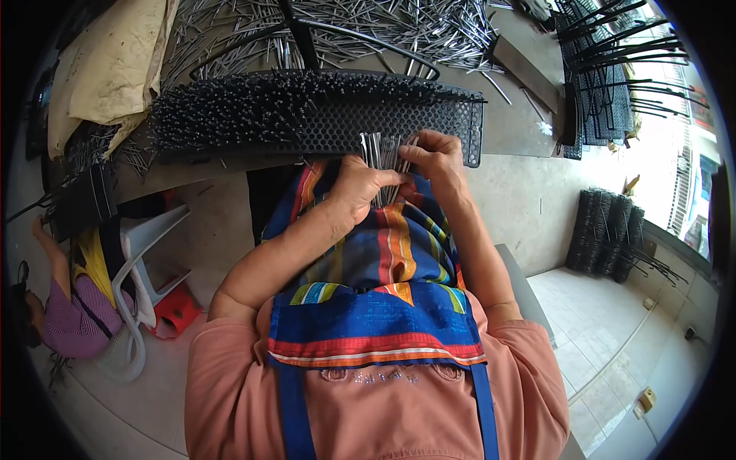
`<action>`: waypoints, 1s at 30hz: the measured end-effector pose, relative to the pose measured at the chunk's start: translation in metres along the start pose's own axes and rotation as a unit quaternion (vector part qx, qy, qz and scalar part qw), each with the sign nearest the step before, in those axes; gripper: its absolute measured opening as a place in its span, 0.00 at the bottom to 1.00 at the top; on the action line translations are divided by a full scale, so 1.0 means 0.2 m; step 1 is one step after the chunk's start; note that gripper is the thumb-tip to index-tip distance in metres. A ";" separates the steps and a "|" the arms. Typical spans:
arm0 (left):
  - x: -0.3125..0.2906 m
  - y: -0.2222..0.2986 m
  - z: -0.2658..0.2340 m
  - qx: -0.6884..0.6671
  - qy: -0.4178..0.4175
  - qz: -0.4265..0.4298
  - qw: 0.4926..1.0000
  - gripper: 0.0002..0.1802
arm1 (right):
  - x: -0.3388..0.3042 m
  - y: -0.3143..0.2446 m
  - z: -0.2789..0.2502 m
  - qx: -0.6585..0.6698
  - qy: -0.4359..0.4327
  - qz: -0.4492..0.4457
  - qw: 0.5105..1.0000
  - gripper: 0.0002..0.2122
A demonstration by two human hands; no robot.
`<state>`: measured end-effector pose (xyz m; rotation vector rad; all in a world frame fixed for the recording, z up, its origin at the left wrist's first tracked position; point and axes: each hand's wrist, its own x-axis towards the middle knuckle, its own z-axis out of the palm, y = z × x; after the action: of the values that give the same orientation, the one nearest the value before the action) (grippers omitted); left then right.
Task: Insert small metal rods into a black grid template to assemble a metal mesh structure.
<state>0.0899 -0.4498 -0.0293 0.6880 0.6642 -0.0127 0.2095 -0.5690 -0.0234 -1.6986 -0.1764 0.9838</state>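
My left hand [359, 186] is closed around a bundle of thin silvery metal rods [375, 152], held upright above my lap. The thumb lies across the front of the bundle. At the bundle's right side my right hand [436, 159] pinches the upper part of one or a few rods; its fingertips partly hide them. Just beyond both hands stands a black perforated rack [337, 138] with many small round holes. Dark-tipped rods [222, 111] stand densely in its left part and along its far edge, while bare holes show at the near middle and right.
Loose metal rods [429, 31] lie heaped across the table behind the rack. Crumpled tan paper [115, 61] is at the far left. More racks with rods [606, 84] stand at the far right, and dark rod bundles [602, 230] on the floor. Another person [80, 318] sits at the left.
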 end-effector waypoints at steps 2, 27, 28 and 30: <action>0.00 -0.02 -0.02 -0.036 0.011 -0.025 0.999 0.14 | 0.00 0.00 0.00 0.061 -0.003 0.015 0.998 0.04; -0.02 0.02 -0.09 -0.033 0.059 -0.040 0.997 0.08 | 0.22 -0.05 0.13 -0.181 0.254 -0.385 0.868 0.06; -0.02 0.02 -0.09 -0.033 0.059 -0.040 0.997 0.08 | 0.22 -0.05 0.12 -0.181 0.255 -0.385 0.868 0.06; -0.02 0.01 -0.09 -0.050 0.066 -0.029 0.996 0.09 | 0.23 -0.06 0.10 -0.252 0.209 -0.371 0.869 0.05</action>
<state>0.0779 -0.4388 -0.0366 0.5756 0.8070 0.0120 0.2289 -0.5236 -0.0375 -2.0185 -0.7856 -0.0308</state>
